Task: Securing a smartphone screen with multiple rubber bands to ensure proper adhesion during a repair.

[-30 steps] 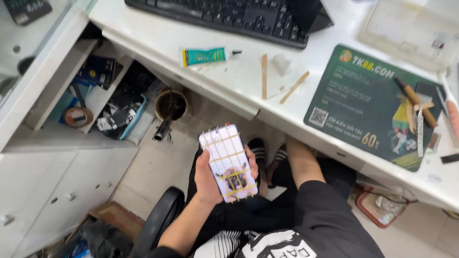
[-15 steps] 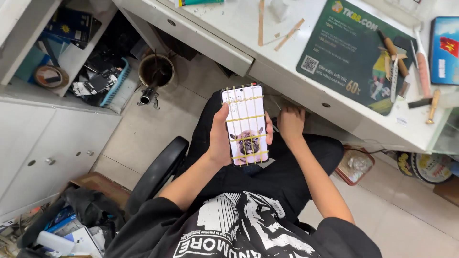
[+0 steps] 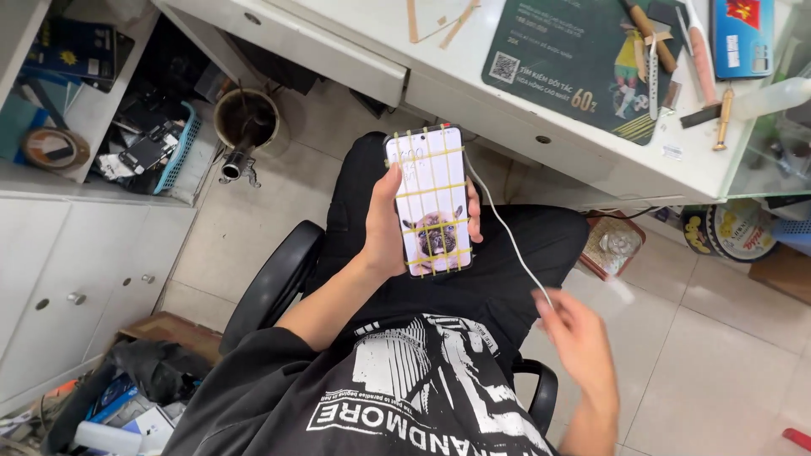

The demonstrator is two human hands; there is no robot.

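Left hand point(image 3: 387, 226) clamped round phone point(image 3: 431, 201): thumb along left edge, fingertips curled over right edge, screen lit and facing up, crossed by thin yellow bands. Phone held over lap, between chest and desk point(image 3: 473, 80). Right hand point(image 3: 579, 338) low and to the right, blurred; fingers seem pinched together on white cable point(image 3: 507, 232), though blur leaves grip uncertain. Cable running from phone's far right corner down to that hand; far end hidden, plug not seen. Step judged: handling cable at banded phone, whether attaching or freeing cannot be told. Next move would call for steady left grip and light pull or feed along cable, bands undisturbed. Desk far and right: green mat point(image 3: 583, 59) with tools, drawer front below. Black chair point(image 3: 270, 283) under person. Tiled floor; white cabinets left, open shelf with blue basket point(image 3: 173, 152), round pot point(image 3: 245, 122) on floor.
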